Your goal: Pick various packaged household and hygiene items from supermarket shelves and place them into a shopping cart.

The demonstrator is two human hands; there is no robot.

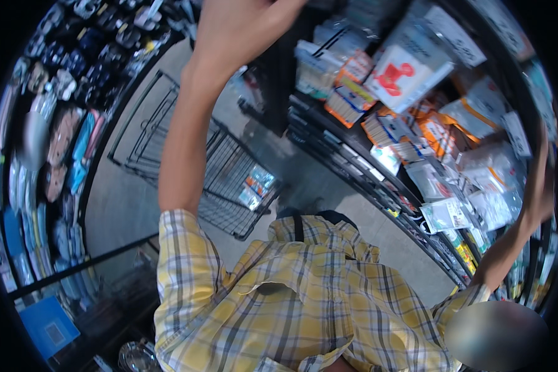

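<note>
My left hand (248,25) is raised at the top edge, and its fingers run out of the picture, so any grip is hidden. Far to the right, my right hand (544,192) reaches up beside the stocked shelf; its fingers are blurred at the dark rim. Nearest to it are clear plastic packs (487,164) and a white price card (516,133). Between both arms, the shelf also carries a white box with a red figure (398,73) and orange-edged packs of thin sticks (349,104). Whether either hand touches anything, I cannot tell.
A black wire shopping cart (220,204) stands on the grey floor to my left, with a few small packages (257,184) inside. Left of it, racks hold folded cloth goods (65,146) and dark packaged items (74,59). A blue box (49,332) sits at lower left.
</note>
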